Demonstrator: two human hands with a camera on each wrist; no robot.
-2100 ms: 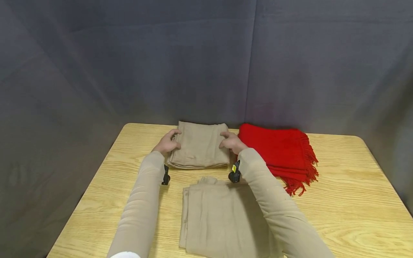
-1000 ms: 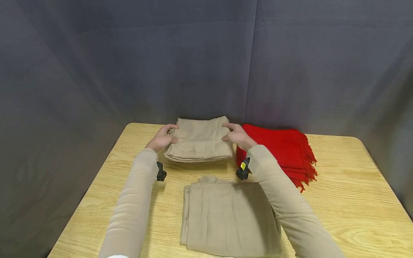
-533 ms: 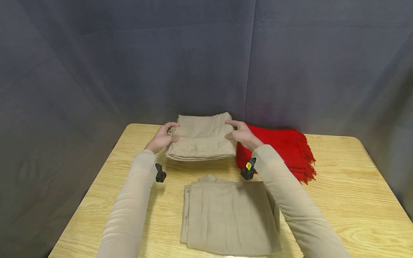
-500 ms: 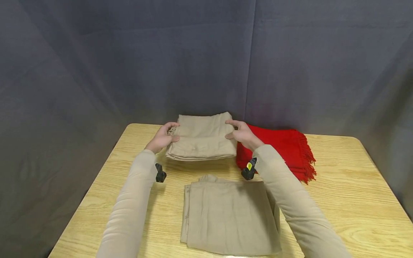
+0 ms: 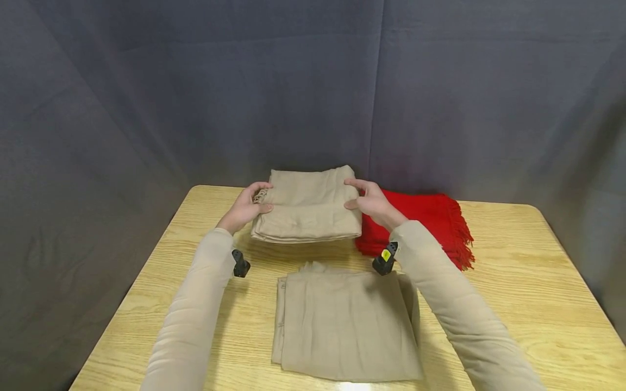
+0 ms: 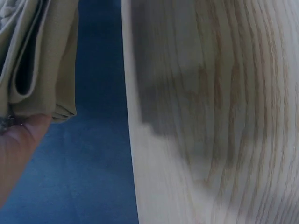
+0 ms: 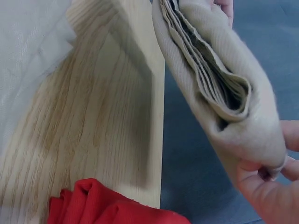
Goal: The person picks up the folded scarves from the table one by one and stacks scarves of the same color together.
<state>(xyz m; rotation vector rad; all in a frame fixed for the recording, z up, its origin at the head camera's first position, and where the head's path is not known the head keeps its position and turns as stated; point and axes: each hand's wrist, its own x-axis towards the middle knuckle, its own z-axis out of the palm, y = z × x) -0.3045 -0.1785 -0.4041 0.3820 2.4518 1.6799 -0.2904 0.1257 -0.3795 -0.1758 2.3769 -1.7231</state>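
A folded beige scarf (image 5: 308,203) with a bit of fringe at its left side is held above the far part of the table. My left hand (image 5: 244,208) grips its left edge, thumb on top; in the left wrist view the thumb (image 6: 23,140) presses against the folds. At the opposite edge my right hand (image 5: 374,203) pinches the scarf between thumb and fingers. The right wrist view shows the stacked layers of the scarf (image 7: 224,88) end-on, with the right hand (image 7: 273,186) at its lower corner. Fingers under the cloth are partly hidden.
Nearer on the wooden table (image 5: 513,304) lies a second folded beige cloth (image 5: 349,326). A folded red scarf (image 5: 425,217) with fringe lies at the back right, partly behind the right hand and forearm. A dark grey curtain (image 5: 293,81) hangs behind the table.
Both hands have lifted the folded beige scarf off the table, with its far edge rising higher. The right hand has shifted slightly right. The near beige cloth stays put.
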